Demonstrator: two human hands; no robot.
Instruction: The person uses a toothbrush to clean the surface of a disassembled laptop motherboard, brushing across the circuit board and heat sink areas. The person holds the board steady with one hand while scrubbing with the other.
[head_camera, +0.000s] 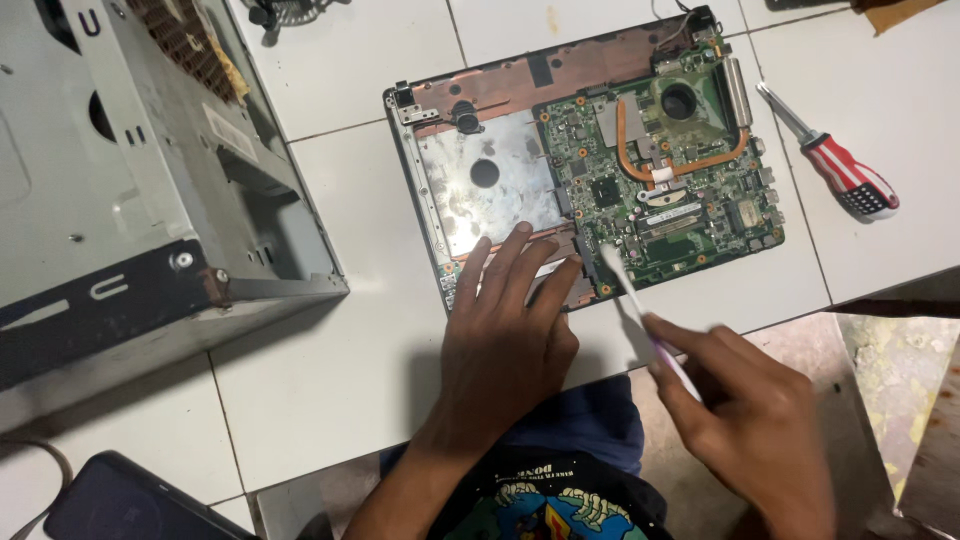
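- On the white tiled table (330, 370), an opened laptop base (590, 160) lies near the middle, its green circuit board (660, 190) filling the right half and a bare metal bay (490, 185) the left half.
- Left hand (505, 330) lies flat, fingers spread and released, pressing on the near edge of the laptop base. If that pressure eased, I judge the base could slide on the smooth tile.
- Right hand (745, 420) is clenched around the handle of a white brush (640, 305), whose head touches the near left corner of the circuit board. The hand is blurred, so the exact grip is hard to read.
- Scrubbing hard there could, I think, snag small parts or a connector on the board and lift them.
- Dust loosened by the brush may settle back into the fan opening (680, 100) and along the copper heat pipe (690, 165) at the far right.
- A red-and-white handled screwdriver (835, 165) rests to the right of the base, apart from it; a wide sweep of the right arm could knock it toward the table's edge.
- A grey metal computer case (130, 190) stands at the left, well apart from both hands, and a dark phone (120, 505) lies at the near left corner.
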